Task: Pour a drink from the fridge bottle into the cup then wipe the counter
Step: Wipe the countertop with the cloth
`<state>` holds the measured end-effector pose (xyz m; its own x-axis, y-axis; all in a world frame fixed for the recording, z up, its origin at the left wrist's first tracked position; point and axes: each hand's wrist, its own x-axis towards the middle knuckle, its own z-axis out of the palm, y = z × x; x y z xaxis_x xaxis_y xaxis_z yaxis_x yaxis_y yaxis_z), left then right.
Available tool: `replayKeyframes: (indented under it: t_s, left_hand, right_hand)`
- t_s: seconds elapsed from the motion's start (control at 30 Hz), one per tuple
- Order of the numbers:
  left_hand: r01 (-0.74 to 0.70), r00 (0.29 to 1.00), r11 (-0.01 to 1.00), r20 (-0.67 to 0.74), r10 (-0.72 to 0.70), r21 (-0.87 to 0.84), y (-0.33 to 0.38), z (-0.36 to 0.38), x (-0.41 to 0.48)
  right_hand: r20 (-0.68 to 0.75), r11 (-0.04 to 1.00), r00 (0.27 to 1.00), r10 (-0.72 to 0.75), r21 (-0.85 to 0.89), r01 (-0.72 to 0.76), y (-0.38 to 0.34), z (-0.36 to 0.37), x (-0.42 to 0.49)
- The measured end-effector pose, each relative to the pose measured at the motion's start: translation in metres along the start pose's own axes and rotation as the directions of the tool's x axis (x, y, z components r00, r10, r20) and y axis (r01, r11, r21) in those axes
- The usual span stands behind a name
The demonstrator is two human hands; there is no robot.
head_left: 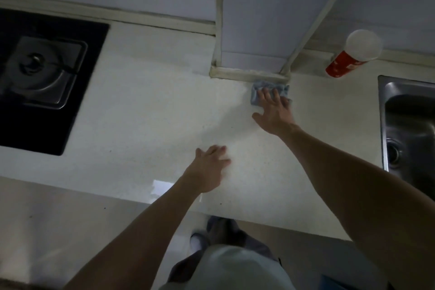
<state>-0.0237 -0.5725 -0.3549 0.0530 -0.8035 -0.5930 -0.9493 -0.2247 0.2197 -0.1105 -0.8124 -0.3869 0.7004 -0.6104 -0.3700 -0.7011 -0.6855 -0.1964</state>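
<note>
At the back of the white counter (141,106), where it meets the foot of a boxed-in wall column (254,19), your right hand (274,113) lies palm down on a blue-grey cloth (256,95). Your fingers are straight and slightly fanned, pressing the cloth flat to the surface rather than pinching it. Your thumb sticks out to the left, off the cloth and over bare counter. The cloth is bunched into a small wad that shows on both sides of your fingers, and its far edge touches the pale trim at the base of the column. Your left hand (209,167) rests nearer to you, well apart from the cloth, palm down on the counter with the fingers straight and close together, holding nothing. The paper cup (353,54), red-sided with a white top, stands at the back right of the counter, to the right of the column and just behind the far corner of the steel sink (409,125). You cannot tell from here whether that white is a lid or the cup's inside. On the left a black glass gas hob (58,113) is set into the counter, with one burner (35,66) showing, blurred.
</note>
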Motion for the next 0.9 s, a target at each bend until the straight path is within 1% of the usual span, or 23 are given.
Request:
replayKeyframes:
  t_s: [0.13,0.2,0.3,0.47,0.53,0.6,0.7,0.77,0.83,0.9]
  left_hand:
    - [0.0,1.0,0.998,0.028,0.001,-0.056,-0.001,-0.002,0.002]
    - [0.006,0.999,0.994,0.047,-0.001,-0.112,-0.003,-0.004,0.005]
    - [-0.002,0.997,0.983,0.08,0.017,-0.185,-0.01,-0.01,0.007]
    - [-0.001,0.997,0.968,0.079,0.022,-0.25,-0.012,-0.006,0.004]
    - [0.011,0.997,0.967,0.079,0.01,-0.256,-0.011,0.0,0.004]
    - [0.013,0.998,0.972,0.063,0.002,-0.233,-0.011,0.006,0.003]
    - [-0.003,0.999,0.967,0.051,0.017,-0.256,-0.016,0.008,0.002]
    - [-0.026,0.998,0.975,0.045,0.037,-0.219,-0.019,0.008,0.002]
    - [-0.046,0.997,0.985,0.046,0.054,-0.166,-0.021,0.008,0.003]
    - [-0.04,0.998,0.986,0.047,0.048,-0.16,-0.02,0.009,0.003]
  right_hand:
    - [0.023,0.998,0.998,0.056,0.019,-0.056,-0.021,-0.002,0.005]
    - [0.041,0.999,0.998,0.039,0.025,-0.04,-0.039,0.0,0.009]
    - [0.049,0.999,0.998,-0.035,0.02,0.034,-0.072,0.005,0.016]
    - [0.099,0.985,0.981,-0.17,-0.009,0.171,-0.126,0.01,0.038]
    - [0.12,0.974,0.968,-0.218,-0.036,0.224,-0.14,0.012,0.042]
    - [0.108,0.966,0.963,-0.246,-0.06,0.253,-0.149,0.018,0.042]
    - [0.075,0.956,0.958,-0.276,-0.085,0.282,-0.143,0.018,0.039]
    - [0.055,0.949,0.954,-0.293,-0.103,0.298,-0.125,0.015,0.032]
    - [0.026,0.956,0.96,-0.28,-0.081,0.281,-0.1,0.014,0.018]
    - [-0.026,0.973,0.974,-0.227,-0.058,0.225,-0.068,0.015,-0.001]
